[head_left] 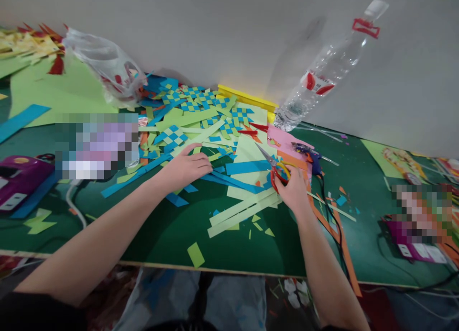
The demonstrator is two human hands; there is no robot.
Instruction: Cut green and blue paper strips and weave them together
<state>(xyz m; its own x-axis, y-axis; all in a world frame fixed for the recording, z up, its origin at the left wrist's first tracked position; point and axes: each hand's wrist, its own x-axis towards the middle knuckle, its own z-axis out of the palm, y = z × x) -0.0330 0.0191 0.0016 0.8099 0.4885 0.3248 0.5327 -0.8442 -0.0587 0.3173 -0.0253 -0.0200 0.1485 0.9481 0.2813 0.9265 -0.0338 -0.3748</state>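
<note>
My right hand [293, 187] holds scissors [275, 164] with red and yellow handles, their blades pointing up and left, away from me. Below the blades lie a wide blue paper strip [249, 167] and a sheet of pale green paper [247, 147]. My left hand [190, 167] rests over the loose paper strips, fingers loosely bent and apart, its fingertips close to the narrow blue strips [233, 180]; I see nothing held in it. Beyond it spreads a heap of blue-and-green woven checkered paper pieces [174, 136]. Pale green strips [244, 211] lie in front of my right hand.
A clear plastic bottle [322, 77] leans against the wall. At left are a plastic bag [103, 63], a purple device [25, 178] and a blurred-out object with a white cable [70, 197]. A glue gun [311, 159] with a black cord lies at right, near orange strips [342, 245].
</note>
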